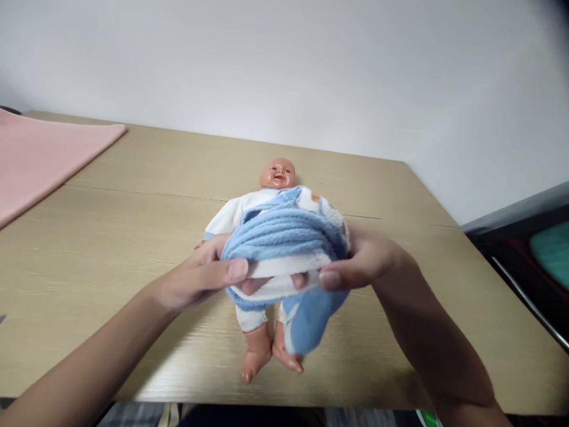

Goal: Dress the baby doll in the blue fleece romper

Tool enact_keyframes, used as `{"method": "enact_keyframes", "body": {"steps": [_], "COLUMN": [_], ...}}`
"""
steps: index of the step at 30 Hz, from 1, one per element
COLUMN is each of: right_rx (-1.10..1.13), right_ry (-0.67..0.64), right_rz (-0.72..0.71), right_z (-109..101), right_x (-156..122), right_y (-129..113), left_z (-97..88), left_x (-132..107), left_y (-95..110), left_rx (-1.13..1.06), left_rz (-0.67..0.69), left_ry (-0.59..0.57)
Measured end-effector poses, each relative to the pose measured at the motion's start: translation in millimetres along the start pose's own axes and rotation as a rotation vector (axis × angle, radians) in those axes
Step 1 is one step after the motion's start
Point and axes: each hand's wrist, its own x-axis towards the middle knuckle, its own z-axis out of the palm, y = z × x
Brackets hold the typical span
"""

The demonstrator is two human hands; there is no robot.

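A blue fleecy baby garment (284, 234) with white trim is bunched up in folds between my two hands, above the doll. My left hand (216, 273) pinches its left edge, thumb on the white band and fingers inside the opening. On the other side my right hand (355, 258) grips the right edge the same way. One blue part of the garment hangs down below the right hand. Behind it a baby doll (278, 173) in white clothes lies on its back, head away from me and bare feet towards me. The garment hides most of its torso.
The doll lies on a light wooden table (146, 237) that ends at a pale wall (267, 71). A folded pink cloth (44, 157) rests at the far left. Past the table's right edge stands a dark object with a teal part (551, 252).
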Motion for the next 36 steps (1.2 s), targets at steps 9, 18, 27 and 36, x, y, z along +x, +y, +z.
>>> {"method": "enact_keyframes", "body": {"steps": [9, 18, 27, 36], "right_rx": [-0.165, -0.55, -1.071, -1.359], "right_ry": [0.295, 0.305, 0.343, 0.347], "right_rz": [0.483, 0.48, 0.496, 0.73], "right_z": [74, 72, 105, 130], "right_x": [-2, 9, -10, -7], "right_y": [18, 39, 79, 80], "left_z": [48.2, 57.9, 66.7, 66.1], "left_x": [-50, -83, -100, -105], "left_y": [-42, -61, -74, -95], "left_rx": [0.231, 0.597, 0.647, 0.75], "left_rz": [-0.324, -0.288, -0.448, -0.491], "left_ry": [0.501, 0.52, 0.412, 0.437]}}
